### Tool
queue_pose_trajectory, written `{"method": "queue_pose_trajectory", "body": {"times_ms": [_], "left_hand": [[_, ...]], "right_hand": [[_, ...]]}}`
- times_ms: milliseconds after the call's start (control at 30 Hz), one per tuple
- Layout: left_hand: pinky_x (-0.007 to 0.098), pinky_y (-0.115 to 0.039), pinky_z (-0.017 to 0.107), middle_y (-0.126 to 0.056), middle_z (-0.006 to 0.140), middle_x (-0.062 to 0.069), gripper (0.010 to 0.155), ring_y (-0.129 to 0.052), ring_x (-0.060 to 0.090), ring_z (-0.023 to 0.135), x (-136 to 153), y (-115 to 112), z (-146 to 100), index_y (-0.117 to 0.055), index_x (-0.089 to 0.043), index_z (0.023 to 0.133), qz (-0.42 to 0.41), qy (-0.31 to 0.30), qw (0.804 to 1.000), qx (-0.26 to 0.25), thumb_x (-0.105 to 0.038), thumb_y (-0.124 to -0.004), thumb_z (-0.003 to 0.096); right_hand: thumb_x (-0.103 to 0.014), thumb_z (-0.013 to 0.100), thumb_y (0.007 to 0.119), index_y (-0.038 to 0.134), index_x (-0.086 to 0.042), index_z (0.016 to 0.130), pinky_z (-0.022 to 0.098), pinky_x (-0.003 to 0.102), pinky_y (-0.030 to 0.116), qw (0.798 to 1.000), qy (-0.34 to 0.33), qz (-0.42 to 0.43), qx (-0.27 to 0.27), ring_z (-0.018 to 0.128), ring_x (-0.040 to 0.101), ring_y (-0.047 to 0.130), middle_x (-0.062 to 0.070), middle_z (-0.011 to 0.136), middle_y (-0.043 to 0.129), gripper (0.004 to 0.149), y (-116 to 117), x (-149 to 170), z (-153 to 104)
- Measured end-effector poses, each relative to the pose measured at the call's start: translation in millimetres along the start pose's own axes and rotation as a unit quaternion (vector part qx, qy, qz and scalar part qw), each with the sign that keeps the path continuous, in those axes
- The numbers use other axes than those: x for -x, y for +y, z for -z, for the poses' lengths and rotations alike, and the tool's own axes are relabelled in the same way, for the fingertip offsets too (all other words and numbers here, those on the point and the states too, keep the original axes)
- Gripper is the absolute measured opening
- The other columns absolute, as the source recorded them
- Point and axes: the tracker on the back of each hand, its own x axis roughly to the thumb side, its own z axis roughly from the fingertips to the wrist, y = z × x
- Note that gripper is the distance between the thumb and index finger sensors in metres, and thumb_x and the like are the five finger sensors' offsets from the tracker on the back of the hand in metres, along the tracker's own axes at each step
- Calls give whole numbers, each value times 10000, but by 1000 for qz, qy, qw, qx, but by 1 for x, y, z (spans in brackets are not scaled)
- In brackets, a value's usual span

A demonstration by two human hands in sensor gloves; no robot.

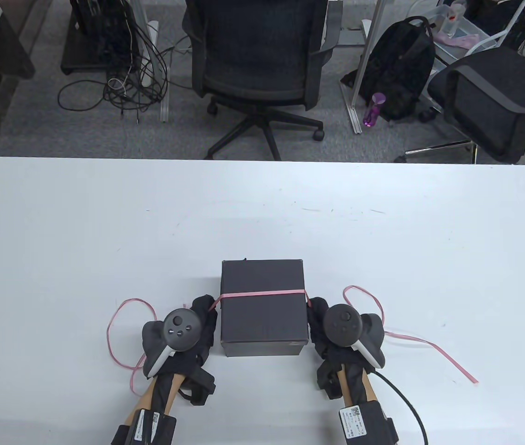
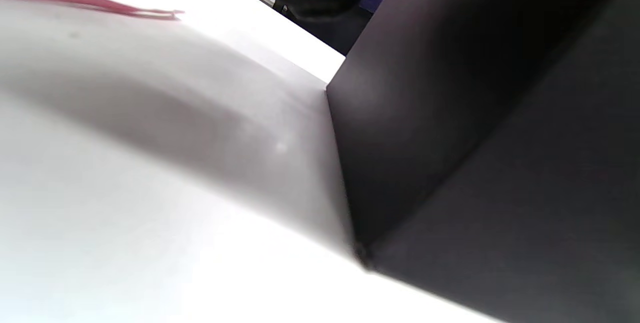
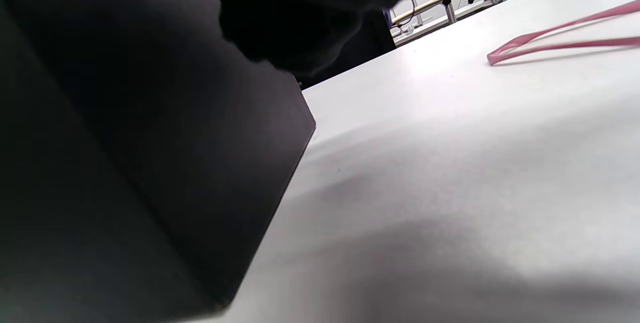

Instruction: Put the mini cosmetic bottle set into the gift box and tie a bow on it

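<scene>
A closed black gift box (image 1: 262,306) stands on the white table (image 1: 262,208) near the front edge. A thin pink ribbon (image 1: 262,293) runs taut across its lid from side to side. My left hand (image 1: 204,310) is against the box's left side and my right hand (image 1: 316,310) against its right side. The ribbon runs down into each hand, and each seems to pinch it; the fingers are mostly hidden under the trackers. Loose ribbon lies in a loop left of my left hand (image 1: 114,333) and trails right of my right hand (image 1: 429,345). The bottle set is not visible. Both wrist views show the box wall (image 2: 475,138) (image 3: 125,138) close up.
Beyond the table's far edge stand two black office chairs (image 1: 257,60), a black backpack (image 1: 396,69) and cables on the floor. A black cable (image 1: 406,408) leads off my right wrist.
</scene>
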Motion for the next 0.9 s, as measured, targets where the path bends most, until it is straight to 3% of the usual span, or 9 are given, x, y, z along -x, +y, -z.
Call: {"method": "queue_pose_trajectory", "body": {"times_ms": [533, 733, 900], "left_hand": [[273, -859, 225, -820, 733, -34, 466, -901, 43, 224, -9, -13, 1, -526, -195, 1054, 23, -4, 1000, 11, -359, -515, 618], [280, -869, 239, -838, 820, 12, 482, -918, 43, 243, -10, -17, 3, -528, -168, 1073, 20, 8, 1000, 23, -336, -519, 621], [291, -879, 259, -840, 885, 67, 494, -940, 62, 269, -7, -20, 4, -519, -166, 1092, -4, 28, 998, 49, -326, -522, 625]], "right_hand": [[-269, 603, 575, 645, -68, 1015, 125, 282, 832, 999, 2, 21, -32, 135, 77, 864, 72, 483, 918, 464, 10, -3, 2], [-242, 609, 569, 593, -42, 1050, 136, 289, 835, 997, 16, 28, -71, 147, 83, 869, 107, 523, 920, 484, 16, -2, 4], [-228, 609, 573, 575, -35, 1060, 134, 289, 836, 997, 16, 11, -73, 144, 81, 869, 111, 527, 922, 491, 18, -4, 4]]}}
